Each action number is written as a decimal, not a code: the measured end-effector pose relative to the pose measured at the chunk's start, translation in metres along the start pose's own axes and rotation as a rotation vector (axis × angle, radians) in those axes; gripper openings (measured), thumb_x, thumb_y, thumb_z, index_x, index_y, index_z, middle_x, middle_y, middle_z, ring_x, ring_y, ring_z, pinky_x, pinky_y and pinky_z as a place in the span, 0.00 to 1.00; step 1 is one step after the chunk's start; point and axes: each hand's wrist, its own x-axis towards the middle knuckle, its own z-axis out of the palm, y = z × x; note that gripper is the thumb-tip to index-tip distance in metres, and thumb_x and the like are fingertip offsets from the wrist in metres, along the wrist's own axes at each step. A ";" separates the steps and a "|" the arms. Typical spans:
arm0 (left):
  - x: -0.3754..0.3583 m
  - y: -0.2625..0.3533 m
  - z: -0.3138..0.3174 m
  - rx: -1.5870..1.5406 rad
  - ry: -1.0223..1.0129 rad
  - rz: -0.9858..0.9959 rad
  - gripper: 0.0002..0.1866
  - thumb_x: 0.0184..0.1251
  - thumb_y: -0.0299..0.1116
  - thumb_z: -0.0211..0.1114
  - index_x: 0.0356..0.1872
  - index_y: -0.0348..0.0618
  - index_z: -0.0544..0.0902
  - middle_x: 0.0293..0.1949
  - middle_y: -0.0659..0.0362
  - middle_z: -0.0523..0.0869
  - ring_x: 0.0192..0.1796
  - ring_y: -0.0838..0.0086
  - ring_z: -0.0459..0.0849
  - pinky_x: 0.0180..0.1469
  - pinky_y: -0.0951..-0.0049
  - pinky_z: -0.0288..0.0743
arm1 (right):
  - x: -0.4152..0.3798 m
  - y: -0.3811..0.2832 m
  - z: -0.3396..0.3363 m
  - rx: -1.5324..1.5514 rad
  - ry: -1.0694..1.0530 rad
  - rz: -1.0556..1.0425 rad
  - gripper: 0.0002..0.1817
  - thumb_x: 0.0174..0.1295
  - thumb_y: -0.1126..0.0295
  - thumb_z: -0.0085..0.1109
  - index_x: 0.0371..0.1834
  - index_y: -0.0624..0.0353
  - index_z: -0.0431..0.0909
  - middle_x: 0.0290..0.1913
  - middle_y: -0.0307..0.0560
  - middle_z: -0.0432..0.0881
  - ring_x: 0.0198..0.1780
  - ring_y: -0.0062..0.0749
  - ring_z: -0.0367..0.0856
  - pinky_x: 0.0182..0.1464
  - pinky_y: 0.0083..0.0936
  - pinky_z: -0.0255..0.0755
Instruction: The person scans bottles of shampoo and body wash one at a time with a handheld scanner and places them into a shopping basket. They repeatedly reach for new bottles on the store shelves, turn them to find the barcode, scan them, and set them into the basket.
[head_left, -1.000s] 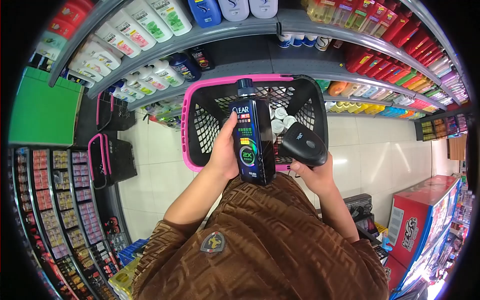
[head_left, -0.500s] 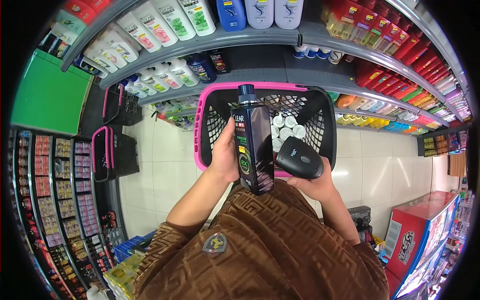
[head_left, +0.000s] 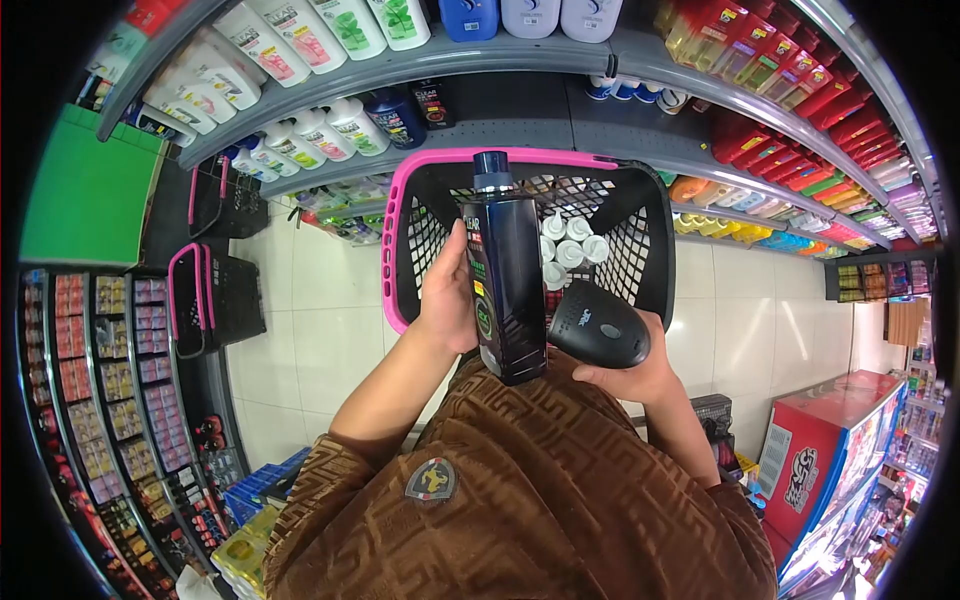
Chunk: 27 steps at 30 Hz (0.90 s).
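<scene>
One bottle (head_left: 515,290) in left hand (head_left: 447,300) | black device (head_left: 600,328) in right hand (head_left: 638,375) | basket (head_left: 389,262) partly blocked

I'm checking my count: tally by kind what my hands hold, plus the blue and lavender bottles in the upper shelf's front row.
Dark bottle, left hand: 1
Black device, right hand: 1
Blue bottle: 1
Lavender bottles: 2
Total: 5

bottle (head_left: 520,290): glossy plastic | scanner (head_left: 600,330): matt plastic | basket (head_left: 391,265): smooth plastic | garment (head_left: 560,490): velvety cloth
</scene>
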 end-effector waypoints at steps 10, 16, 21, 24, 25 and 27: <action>0.006 0.010 -0.003 -0.062 -0.037 -0.070 0.45 0.77 0.71 0.39 0.80 0.45 0.59 0.53 0.48 0.86 0.50 0.55 0.88 0.55 0.55 0.82 | 0.008 -0.005 0.005 0.002 0.012 0.018 0.35 0.45 0.58 0.88 0.51 0.68 0.82 0.38 0.47 0.86 0.37 0.29 0.84 0.43 0.27 0.78; 0.007 0.009 -0.015 -0.029 -0.027 -0.063 0.45 0.76 0.71 0.40 0.80 0.44 0.61 0.53 0.48 0.85 0.49 0.56 0.88 0.54 0.56 0.81 | 0.010 -0.007 0.009 -0.011 0.007 0.013 0.36 0.45 0.59 0.88 0.53 0.69 0.81 0.39 0.47 0.86 0.38 0.29 0.85 0.44 0.27 0.79; 0.005 0.009 -0.011 -0.062 -0.039 -0.075 0.45 0.77 0.71 0.40 0.79 0.44 0.61 0.53 0.49 0.84 0.50 0.57 0.87 0.54 0.56 0.80 | 0.008 -0.007 0.012 -0.019 0.011 -0.004 0.38 0.44 0.59 0.88 0.55 0.69 0.81 0.40 0.47 0.87 0.39 0.29 0.85 0.45 0.27 0.79; 0.003 0.008 -0.015 -0.046 -0.022 -0.073 0.45 0.77 0.71 0.40 0.80 0.44 0.60 0.53 0.48 0.83 0.50 0.57 0.86 0.54 0.57 0.80 | 0.008 -0.009 0.014 -0.022 -0.001 0.001 0.38 0.44 0.59 0.88 0.55 0.69 0.81 0.40 0.47 0.87 0.39 0.29 0.85 0.45 0.27 0.79; 0.003 0.008 -0.015 -0.048 -0.021 -0.072 0.45 0.77 0.71 0.40 0.80 0.44 0.60 0.53 0.48 0.83 0.50 0.57 0.86 0.54 0.57 0.80 | 0.008 -0.009 0.014 -0.022 -0.003 0.002 0.38 0.44 0.59 0.88 0.55 0.69 0.81 0.40 0.47 0.87 0.39 0.29 0.85 0.45 0.27 0.79; 0.000 0.009 -0.016 -0.021 -0.038 -0.075 0.45 0.77 0.71 0.40 0.79 0.44 0.61 0.53 0.48 0.84 0.50 0.57 0.86 0.55 0.57 0.80 | 0.007 -0.009 0.014 -0.020 -0.018 -0.003 0.38 0.44 0.60 0.88 0.55 0.69 0.81 0.41 0.47 0.87 0.39 0.29 0.85 0.45 0.27 0.79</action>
